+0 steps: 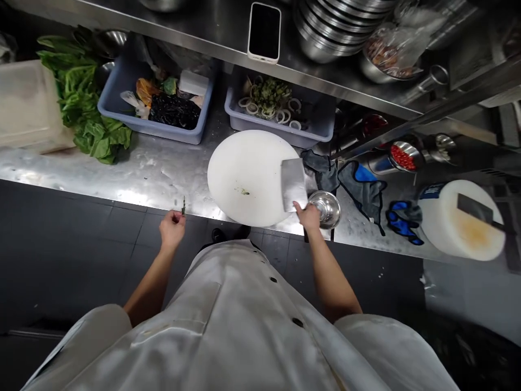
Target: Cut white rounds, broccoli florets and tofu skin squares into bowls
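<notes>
Cleaver (pixel 293 183) in right grip (pixel 310 217)

hands (pixel 172 232): 2 | cleavers (pixel 293 182): 2 | round boards (pixel 248 163): 2 | blue bins (pixel 150 128): 2 | phone (pixel 264 32): 1 | stacked bowls (pixel 325 41): 5+, count unclear

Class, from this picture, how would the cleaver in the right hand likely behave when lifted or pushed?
The cleaver is probably stiff, since its broad metal face looks flat and unbent. It may feel front-heavy, as that face is so wide. Flat-sided, it would likely slide, not roll, across the white board.
</notes>
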{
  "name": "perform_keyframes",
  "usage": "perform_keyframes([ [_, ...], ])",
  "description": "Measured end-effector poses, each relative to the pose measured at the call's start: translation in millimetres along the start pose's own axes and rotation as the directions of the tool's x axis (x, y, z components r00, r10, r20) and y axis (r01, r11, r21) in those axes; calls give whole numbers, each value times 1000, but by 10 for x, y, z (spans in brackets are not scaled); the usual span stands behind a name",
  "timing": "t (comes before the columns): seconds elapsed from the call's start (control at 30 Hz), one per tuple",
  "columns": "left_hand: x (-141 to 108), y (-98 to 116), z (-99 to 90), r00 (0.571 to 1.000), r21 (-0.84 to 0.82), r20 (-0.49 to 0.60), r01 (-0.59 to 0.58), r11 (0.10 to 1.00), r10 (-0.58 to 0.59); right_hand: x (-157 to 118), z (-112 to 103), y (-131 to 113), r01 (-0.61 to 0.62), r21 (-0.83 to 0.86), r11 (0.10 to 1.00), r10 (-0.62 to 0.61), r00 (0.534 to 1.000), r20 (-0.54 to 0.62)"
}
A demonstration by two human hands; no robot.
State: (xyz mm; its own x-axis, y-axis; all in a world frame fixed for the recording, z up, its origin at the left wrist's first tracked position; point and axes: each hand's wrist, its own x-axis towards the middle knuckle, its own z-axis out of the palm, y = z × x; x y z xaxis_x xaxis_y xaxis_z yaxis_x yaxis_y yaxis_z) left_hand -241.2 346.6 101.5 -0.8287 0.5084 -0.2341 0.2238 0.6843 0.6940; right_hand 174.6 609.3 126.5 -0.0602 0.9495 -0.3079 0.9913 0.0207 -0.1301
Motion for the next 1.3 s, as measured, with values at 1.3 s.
perform_keyframes([
  [1.3, 1265, 3878, 1996, 868, -10, -76, -493, 870, 491, 1618, -792, -226, 201, -79, 976, -211, 966, -150],
])
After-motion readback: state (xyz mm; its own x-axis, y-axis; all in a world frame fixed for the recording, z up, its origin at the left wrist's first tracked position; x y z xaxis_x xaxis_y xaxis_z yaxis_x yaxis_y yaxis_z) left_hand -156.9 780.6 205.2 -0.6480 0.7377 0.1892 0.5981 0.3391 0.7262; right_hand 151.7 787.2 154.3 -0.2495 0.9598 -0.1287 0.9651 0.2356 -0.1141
